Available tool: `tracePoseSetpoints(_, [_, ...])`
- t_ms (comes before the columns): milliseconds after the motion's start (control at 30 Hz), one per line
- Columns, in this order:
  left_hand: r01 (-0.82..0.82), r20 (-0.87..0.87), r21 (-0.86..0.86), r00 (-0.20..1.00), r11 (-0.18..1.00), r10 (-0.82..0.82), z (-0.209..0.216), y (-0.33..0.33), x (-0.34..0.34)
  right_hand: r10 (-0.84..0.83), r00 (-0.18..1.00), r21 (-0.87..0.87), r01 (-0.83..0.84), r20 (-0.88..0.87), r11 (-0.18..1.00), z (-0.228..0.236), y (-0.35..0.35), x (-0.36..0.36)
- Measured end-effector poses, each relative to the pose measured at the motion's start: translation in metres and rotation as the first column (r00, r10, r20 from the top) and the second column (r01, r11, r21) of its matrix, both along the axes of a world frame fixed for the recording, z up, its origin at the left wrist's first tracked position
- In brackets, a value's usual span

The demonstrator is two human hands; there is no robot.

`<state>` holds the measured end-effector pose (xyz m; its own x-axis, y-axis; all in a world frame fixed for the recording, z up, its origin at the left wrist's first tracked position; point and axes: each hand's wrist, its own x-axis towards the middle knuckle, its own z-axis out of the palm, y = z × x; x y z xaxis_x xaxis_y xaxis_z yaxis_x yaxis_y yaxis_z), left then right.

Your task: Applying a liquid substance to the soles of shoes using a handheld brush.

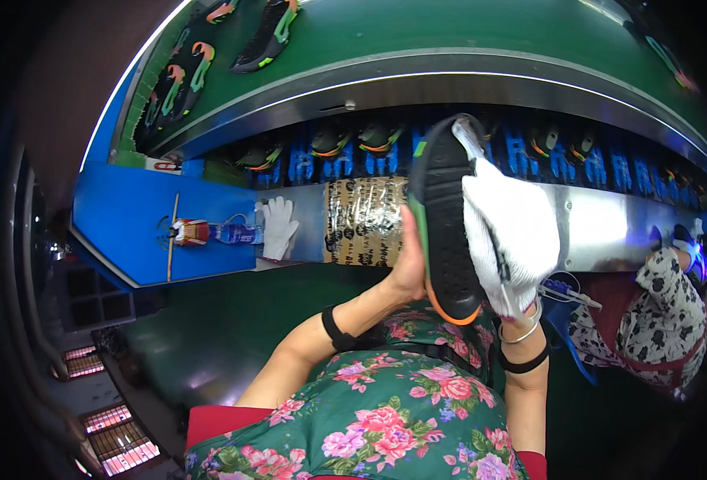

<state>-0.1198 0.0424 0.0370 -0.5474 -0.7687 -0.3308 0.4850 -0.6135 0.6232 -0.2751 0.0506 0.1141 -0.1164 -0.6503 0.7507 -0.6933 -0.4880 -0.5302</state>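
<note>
A black shoe [447, 224] with green and orange sole edging is held upright in front of me, its dark sole toward me. My bare left hand [409, 258] grips its left side, with most of the fingers hidden behind it. My right hand [510, 232], in a white knit glove, holds the shoe from the right. The gloved fingers reach toward its upper end and are partly hidden. Behind the shoe, a strip of brown printed tape or wrapping [361, 222] covers part of the metal ledge [301, 248].
A spare white glove [278, 227] and a plastic bottle [237, 234] lie left of the tape, near a thin stick [173, 238] on the blue panel [121, 220]. Several shoes line the rack under the green conveyor [417, 28]. At right sits another person [649, 320] in patterned clothing.
</note>
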Motion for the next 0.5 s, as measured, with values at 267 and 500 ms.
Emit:
tracePoseSetpoints(267, [0.083,-0.215,0.054,0.974,0.995,-0.070,-0.005,-0.008,0.001,0.074,0.952,0.035,-0.088,0.297,0.995,0.001,0.011,0.000])
tracePoseSetpoints(500, [0.073,0.150,0.059,0.985,0.996,-0.081,0.012,-0.018,-0.007,0.166,0.914,0.021,-0.187,0.371,0.982,-0.012,0.013,-0.008])
